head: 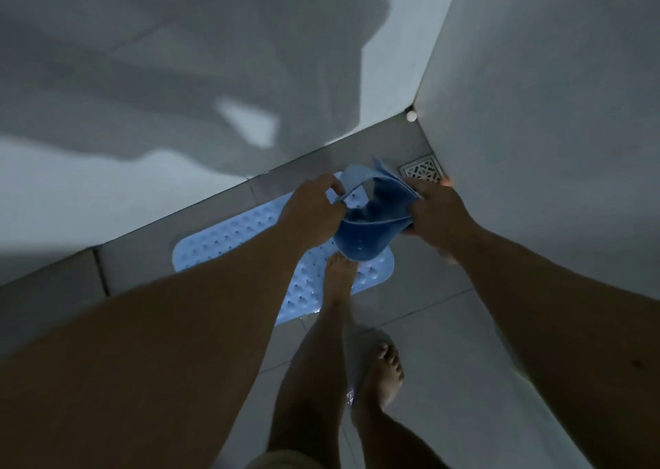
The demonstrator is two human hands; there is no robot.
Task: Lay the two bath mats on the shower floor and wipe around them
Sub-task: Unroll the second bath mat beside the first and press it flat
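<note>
A light blue bath mat (228, 240) with raised bumps lies flat on the grey tiled shower floor, along the left wall. One bare foot stands on its near right corner. A second blue bath mat (368, 233) hangs curled and folded in the air above that corner. My left hand (314, 211) grips its left edge. My right hand (435, 215) grips its right edge. The mat sags between the two hands, with its underside dark and in shadow.
A square metal floor drain (423, 172) sits in the corner just beyond my right hand. White tiled walls meet at that corner, one close on the right. My other bare foot (385, 372) rests on the wet grey tiles nearer to me.
</note>
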